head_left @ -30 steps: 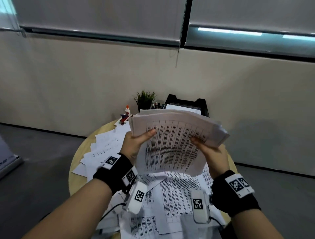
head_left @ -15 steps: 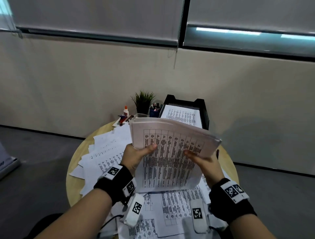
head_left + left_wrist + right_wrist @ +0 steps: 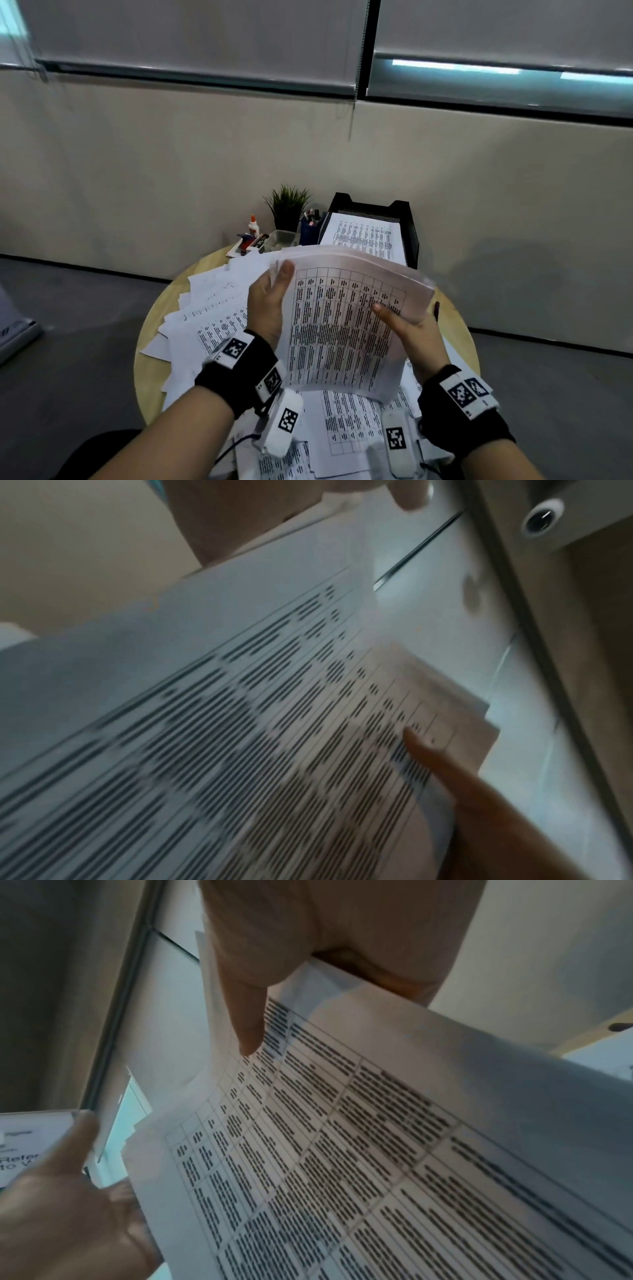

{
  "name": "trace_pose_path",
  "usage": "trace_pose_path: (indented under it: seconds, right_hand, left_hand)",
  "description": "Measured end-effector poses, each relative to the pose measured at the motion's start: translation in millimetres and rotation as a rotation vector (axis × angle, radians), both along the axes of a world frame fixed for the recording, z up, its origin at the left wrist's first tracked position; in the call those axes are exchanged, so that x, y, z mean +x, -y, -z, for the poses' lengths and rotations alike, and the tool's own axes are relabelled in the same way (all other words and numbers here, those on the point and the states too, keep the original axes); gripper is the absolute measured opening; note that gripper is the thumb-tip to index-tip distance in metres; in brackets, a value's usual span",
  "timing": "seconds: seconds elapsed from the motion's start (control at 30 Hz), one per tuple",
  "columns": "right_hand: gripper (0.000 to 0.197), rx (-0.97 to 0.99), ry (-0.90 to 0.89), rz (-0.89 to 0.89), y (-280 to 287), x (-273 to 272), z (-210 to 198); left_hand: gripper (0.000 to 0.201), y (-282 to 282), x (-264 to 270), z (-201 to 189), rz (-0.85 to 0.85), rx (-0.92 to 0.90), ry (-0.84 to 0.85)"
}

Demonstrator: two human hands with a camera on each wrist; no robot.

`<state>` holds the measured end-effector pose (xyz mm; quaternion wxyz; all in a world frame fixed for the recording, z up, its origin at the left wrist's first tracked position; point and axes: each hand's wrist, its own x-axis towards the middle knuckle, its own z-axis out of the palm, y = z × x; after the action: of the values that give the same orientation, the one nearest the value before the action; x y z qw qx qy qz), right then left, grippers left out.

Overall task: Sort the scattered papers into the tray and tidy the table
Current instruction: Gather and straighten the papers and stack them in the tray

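Observation:
Both hands hold a thick stack of printed papers (image 3: 342, 329) above the round wooden table (image 3: 147, 346), in front of the black tray (image 3: 409, 222). My left hand (image 3: 269, 305) grips the stack's left edge, thumb stretched up to its top-left corner and fingers hidden behind. My right hand (image 3: 412, 330) pinches the right side, thumb on the printed face (image 3: 248, 1020). A printed sheet (image 3: 366, 236) lies in the tray. Several loose sheets (image 3: 209, 315) fan over the table's left half, and more lie under the stack (image 3: 346, 421).
Behind the loose sheets stand a glue bottle (image 3: 253, 224), a small potted plant (image 3: 287, 205), a blue pen cup (image 3: 310, 229) and a clear box (image 3: 282, 238). A beige wall runs close behind the table, with grey floor on both sides.
The stack has come down lower and tipped flatter, uncovering the tray's sheet behind it. My left thumb has slid from the stack's face up to its top-left corner.

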<state>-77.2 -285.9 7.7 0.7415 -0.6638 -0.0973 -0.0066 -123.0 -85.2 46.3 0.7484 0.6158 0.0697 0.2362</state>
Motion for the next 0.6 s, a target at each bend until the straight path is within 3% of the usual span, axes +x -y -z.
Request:
trace_pose_path:
  seconds: [0.07, 0.2, 0.37, 0.53, 0.6]
  right_hand:
    - [0.021, 0.025, 0.017, 0.027, 1, 1, -3]
    - [0.016, 0.056, 0.028, 0.045, 2, 0, -5]
    - [0.007, 0.096, -0.012, 0.051, 5, 0, -4]
    - [0.005, 0.076, -0.032, 0.03, 3, -1, -4]
    - [0.006, 0.107, -0.048, 0.021, 3, -1, -5]
  left_hand:
    - [0.058, -2, 4, -13, -0.043, -0.003, 0.074]
    - [0.03, -3, 17, -21, -0.105, 0.024, 0.061]
    - [0.026, -11, 20, -7, -0.053, 0.112, 0.146]
    - [0.072, -27, 14, 28, 0.145, 0.124, 0.141]
    - [0.078, -29, 9, 38, 0.173, 0.123, 0.089]
